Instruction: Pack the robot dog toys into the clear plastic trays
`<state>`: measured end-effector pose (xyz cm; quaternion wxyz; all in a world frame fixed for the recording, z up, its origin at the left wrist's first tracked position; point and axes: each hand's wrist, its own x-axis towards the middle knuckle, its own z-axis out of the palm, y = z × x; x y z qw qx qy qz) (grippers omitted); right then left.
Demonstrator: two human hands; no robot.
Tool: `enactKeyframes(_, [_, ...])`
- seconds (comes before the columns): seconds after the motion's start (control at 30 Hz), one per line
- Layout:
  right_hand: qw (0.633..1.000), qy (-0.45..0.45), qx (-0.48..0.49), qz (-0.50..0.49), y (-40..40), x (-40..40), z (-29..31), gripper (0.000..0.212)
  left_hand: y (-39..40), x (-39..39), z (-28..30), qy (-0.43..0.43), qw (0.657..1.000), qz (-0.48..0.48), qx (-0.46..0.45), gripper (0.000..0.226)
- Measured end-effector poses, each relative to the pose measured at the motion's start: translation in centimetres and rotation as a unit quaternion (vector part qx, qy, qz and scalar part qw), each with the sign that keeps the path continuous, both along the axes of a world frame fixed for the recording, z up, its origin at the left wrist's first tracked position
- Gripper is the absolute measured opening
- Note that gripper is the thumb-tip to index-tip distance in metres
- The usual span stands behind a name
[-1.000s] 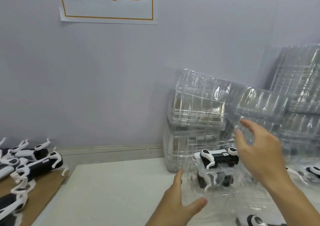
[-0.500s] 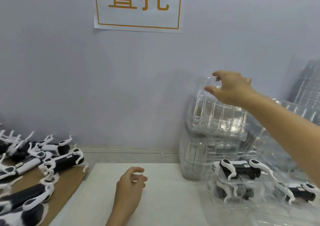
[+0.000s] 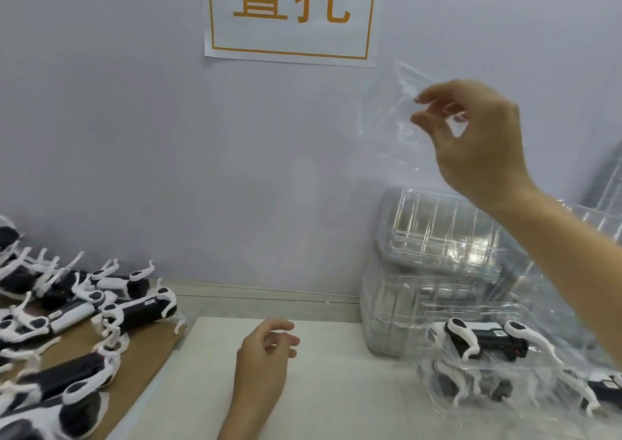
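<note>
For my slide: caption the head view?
Right hand lifts a clear tray from the stack; left hand idle.

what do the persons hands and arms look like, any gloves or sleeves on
Both are bare. The left hand has no glove, ring or watch, and its forearm shows no sleeve up to the bottom edge of the picture. The right hand is likewise ungloved, with no ring or wristband visible, and the forearm runs bare to the right edge. No markings or jewellery show on either.
</note>
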<state>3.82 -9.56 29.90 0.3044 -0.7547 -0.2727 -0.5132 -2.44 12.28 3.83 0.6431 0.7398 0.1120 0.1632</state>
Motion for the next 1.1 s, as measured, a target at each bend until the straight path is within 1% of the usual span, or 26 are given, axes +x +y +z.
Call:
enactKeyframes(0.07, [0.998,-0.031,-0.018,0.051,2.0,-2.6,-1.8,0.016,0.4,0.0,0.6,-0.024,0.999,0.012,-0.034,0.025])
enactKeyframes(0.13, [0.994,-0.031,-0.040,0.101,4.1,-4.9,-4.6,0.014,1.1,0.0,1.7,-0.050,0.995,0.030,-0.079,0.025])
enactKeyframes(0.23, [0.986,0.013,-0.068,0.151,7.4,-7.4,-10.5,0.013,2.8,-0.3,3.7,-0.097,0.978,0.067,-0.170,0.024])
enactKeyframes(0.27, [0.985,0.029,-0.078,0.151,8.3,-7.9,-12.5,0.014,3.5,-0.5,4.3,-0.113,0.972,0.081,-0.188,0.024])
enactKeyframes(0.33, [0.983,0.063,-0.096,0.142,9.6,-8.5,-16.3,0.015,5.0,-1.0,5.5,-0.131,0.967,0.102,-0.195,0.026])
enactKeyframes(0.4, [0.979,0.099,-0.115,0.138,10.2,-8.6,-19.5,0.016,6.2,-1.4,6.2,-0.117,0.975,0.105,-0.159,0.025])
enactKeyframes(0.47, [0.970,0.134,-0.153,0.132,10.4,-8.2,-21.9,0.020,6.8,-1.5,6.2,-0.060,0.991,0.079,-0.087,0.023])
enactKeyframes(0.5, [0.965,0.151,-0.172,0.128,10.5,-8.1,-22.9,0.025,6.7,-1.6,6.0,-0.021,0.997,0.054,-0.051,0.023])
enactKeyframes(0.57, [0.953,0.188,-0.200,0.127,10.8,-7.9,-24.5,0.035,6.0,-1.8,5.0,0.048,0.999,0.006,0.009,0.027])
enactKeyframes(0.6, [0.949,0.203,-0.205,0.125,11.0,-7.8,-25.2,0.038,5.5,-1.9,4.3,0.073,0.997,-0.011,0.023,0.030])
enactKeyframes(0.7, [0.937,0.229,-0.228,0.130,11.1,-7.6,-26.5,0.039,4.4,-1.9,1.6,0.109,0.992,-0.025,0.052,0.038])
enactKeyframes(0.77, [0.925,0.268,-0.202,0.176,10.9,-7.5,-27.0,0.038,4.1,-1.7,0.2,0.107,0.992,-0.009,0.072,0.036])
enactKeyframes(0.83, [0.927,0.278,-0.161,0.195,10.8,-7.6,-27.2,0.034,4.1,-1.2,-0.7,0.100,0.992,0.009,0.078,0.037])
enactKeyframes(0.9, [0.952,0.245,-0.052,0.178,10.2,-7.3,-26.9,0.022,4.2,-0.8,-1.3,0.090,0.993,0.022,0.077,0.036])
enactKeyframes(0.97, [0.971,0.195,0.030,0.139,9.3,-6.8,-26.8,0.018,4.5,-0.6,-1.4,0.089,0.992,0.043,0.075,0.030])
enactKeyframes(1.03, [0.972,0.195,0.082,0.107,8.1,-6.0,-26.7,0.020,5.4,-0.4,-1.1,0.090,0.990,0.062,0.086,0.028])
enactKeyframes(1.1, [0.968,0.208,0.114,0.084,7.0,-5.5,-26.8,0.023,6.9,0.3,-0.4,0.082,0.985,0.080,0.130,0.032])
